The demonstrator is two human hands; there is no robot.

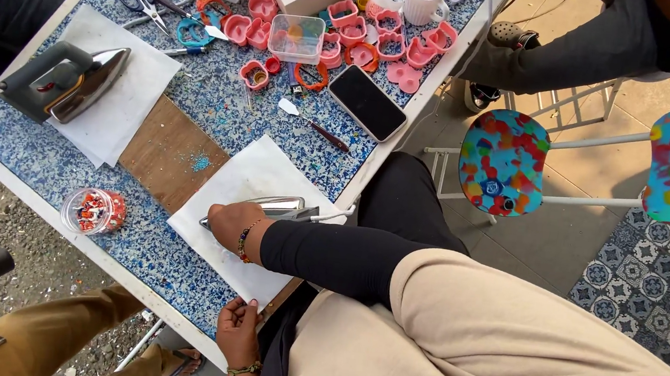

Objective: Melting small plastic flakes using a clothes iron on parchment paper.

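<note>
Pinching the edge of the white sheet [245, 172] at the rim of the blue speckled bench [137, 252] with the left hand [238, 329], grip clenched on the paper, just below the other hand. Grasping the handle of the silver iron [275, 205] with the right hand [230, 223], grip closed around it, pressing the iron's soleplate flat on that same sheet. Just beyond this grip, touching the sheet's far edge, a brown wooden board [169, 150]; to the grip's left, a round clear tub of beads [92, 211]; well past the board, a second iron [64, 85] tipped on another sheet.
</note>
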